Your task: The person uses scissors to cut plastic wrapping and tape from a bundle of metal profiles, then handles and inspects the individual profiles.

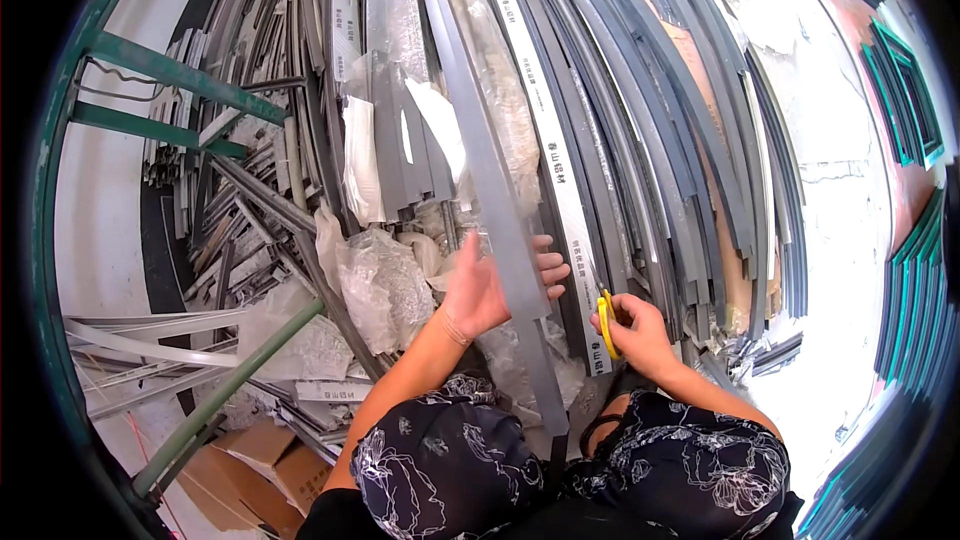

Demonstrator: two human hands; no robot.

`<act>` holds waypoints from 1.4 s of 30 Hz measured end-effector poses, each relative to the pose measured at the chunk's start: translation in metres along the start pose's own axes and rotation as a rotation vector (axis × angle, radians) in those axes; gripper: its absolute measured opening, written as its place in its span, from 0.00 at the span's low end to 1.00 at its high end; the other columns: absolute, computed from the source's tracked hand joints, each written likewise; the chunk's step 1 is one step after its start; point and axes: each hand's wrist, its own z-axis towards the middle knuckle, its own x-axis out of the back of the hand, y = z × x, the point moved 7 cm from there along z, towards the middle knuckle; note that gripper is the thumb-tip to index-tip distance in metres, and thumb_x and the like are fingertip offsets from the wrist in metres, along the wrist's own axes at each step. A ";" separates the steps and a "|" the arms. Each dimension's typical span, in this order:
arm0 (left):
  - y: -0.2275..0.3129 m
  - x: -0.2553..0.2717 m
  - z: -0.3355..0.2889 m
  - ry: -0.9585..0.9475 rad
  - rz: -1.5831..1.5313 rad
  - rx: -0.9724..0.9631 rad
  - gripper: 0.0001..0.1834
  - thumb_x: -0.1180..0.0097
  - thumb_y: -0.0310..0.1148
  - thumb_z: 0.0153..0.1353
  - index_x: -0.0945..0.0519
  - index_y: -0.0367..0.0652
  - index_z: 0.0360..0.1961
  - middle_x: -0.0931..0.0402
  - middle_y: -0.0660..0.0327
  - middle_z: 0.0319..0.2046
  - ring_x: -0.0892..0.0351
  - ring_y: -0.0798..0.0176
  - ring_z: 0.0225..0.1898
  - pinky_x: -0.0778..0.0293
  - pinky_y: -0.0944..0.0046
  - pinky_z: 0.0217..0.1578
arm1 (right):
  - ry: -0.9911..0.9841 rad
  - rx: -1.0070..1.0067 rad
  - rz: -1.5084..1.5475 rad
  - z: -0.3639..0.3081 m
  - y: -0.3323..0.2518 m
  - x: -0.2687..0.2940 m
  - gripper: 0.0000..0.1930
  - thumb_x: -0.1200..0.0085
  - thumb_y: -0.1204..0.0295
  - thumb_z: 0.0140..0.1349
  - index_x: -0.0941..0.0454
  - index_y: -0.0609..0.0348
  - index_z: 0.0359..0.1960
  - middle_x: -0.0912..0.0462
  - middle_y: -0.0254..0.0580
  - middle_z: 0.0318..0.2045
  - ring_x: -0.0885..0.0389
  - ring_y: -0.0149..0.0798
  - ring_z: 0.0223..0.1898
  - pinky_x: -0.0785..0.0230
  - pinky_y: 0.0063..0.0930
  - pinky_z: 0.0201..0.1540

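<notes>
A long grey metal profile (487, 155) runs from the far top of the view down toward my lap. My left hand (474, 297) cradles it from beneath, palm up, with the thumb at its left side and the fingers past its right side. In my right hand (641, 338) is a pair of yellow-handled scissors (606, 326), its blades pointing away from me. Just left of the scissors lies a profile with a white printed film (556, 160). Crumpled clear plastic wrap (385, 285) lies beside my left wrist.
Many dark grey profiles (640, 120) lie lengthwise on the right. A green metal frame (180, 70) stands at the left, near heaped profile offcuts (250, 230). Cardboard boxes (250, 470) sit at the lower left. Teal-edged frames (915, 290) are stacked at the far right.
</notes>
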 end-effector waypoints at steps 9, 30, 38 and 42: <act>0.018 0.047 -0.012 0.079 0.280 -0.118 0.22 0.46 0.45 0.58 0.33 0.42 0.46 0.30 0.63 0.32 0.30 0.64 0.35 0.31 0.62 0.39 | -0.017 0.021 -0.085 0.002 0.002 -0.011 0.14 0.41 0.67 0.53 0.26 0.67 0.29 0.26 0.40 0.19 0.30 0.27 0.22 0.37 0.23 0.27; 0.017 0.019 -0.003 0.163 0.515 -0.143 0.24 0.47 0.32 0.58 0.38 0.33 0.52 0.33 0.46 0.51 0.30 0.51 0.52 0.32 0.54 0.54 | -0.018 -0.370 0.447 0.017 0.022 -0.025 0.13 0.47 0.66 0.60 0.28 0.66 0.35 0.24 0.37 0.25 0.25 0.26 0.26 0.31 0.18 0.30; 0.069 0.081 -0.007 0.534 0.757 -0.323 0.20 0.46 0.32 0.57 0.34 0.31 0.47 0.26 0.51 0.42 0.24 0.59 0.43 0.27 0.62 0.45 | 0.009 -0.311 0.321 0.020 0.033 -0.012 0.12 0.46 0.66 0.59 0.28 0.64 0.36 0.23 0.37 0.28 0.24 0.27 0.29 0.30 0.20 0.34; 0.082 0.103 -0.006 0.582 0.916 -0.460 0.20 0.44 0.32 0.56 0.32 0.32 0.45 0.26 0.55 0.39 0.24 0.63 0.40 0.28 0.64 0.41 | 0.057 -0.243 0.247 0.021 0.038 -0.008 0.12 0.42 0.70 0.55 0.28 0.65 0.34 0.23 0.34 0.24 0.26 0.24 0.26 0.34 0.17 0.28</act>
